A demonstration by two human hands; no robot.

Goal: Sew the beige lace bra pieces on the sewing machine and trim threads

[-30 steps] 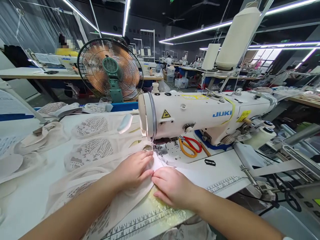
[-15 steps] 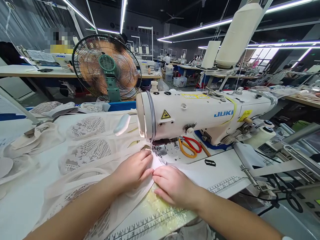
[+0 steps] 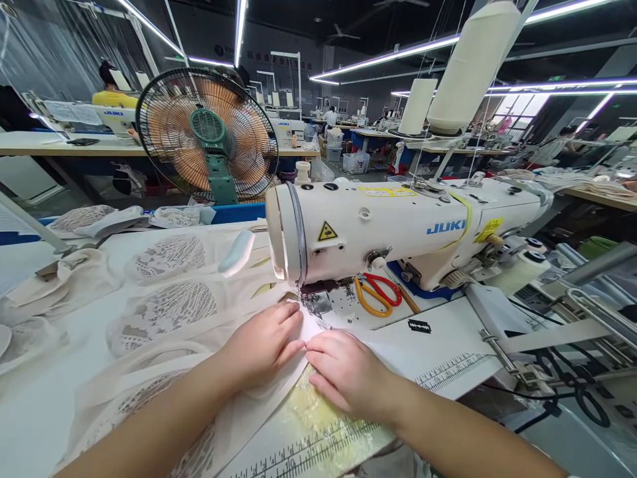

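Note:
A white JUKI sewing machine [image 3: 368,219] stands in front of me, with pale sheer fabric with lace panels [image 3: 169,312] spread to its left. Close before the presser foot [image 3: 303,299], my left hand [image 3: 266,338] presses on the fabric, fingers together and thumb against its edge. My right hand [image 3: 343,372] is closed at the same edge, pinching it between thumb and curled fingers. The two hands nearly touch at the thumb and fingertips. Beneath the needle area, the cloth is partly hidden by my left fingers.
Scissors with red and orange handles [image 3: 381,295] lie on the machine bed, near a black razor blade [image 3: 419,326]. Printed ruler markings [image 3: 298,458] cross the table's front. Behind it stand a large fan [image 3: 208,133] and thread cones [image 3: 470,66]. A person in yellow [image 3: 114,99] sits farther back.
The view has shifted slightly, so the machine head, fan and lace panels appear a little farther left. Both hands keep nearly the same pose on the fabric.

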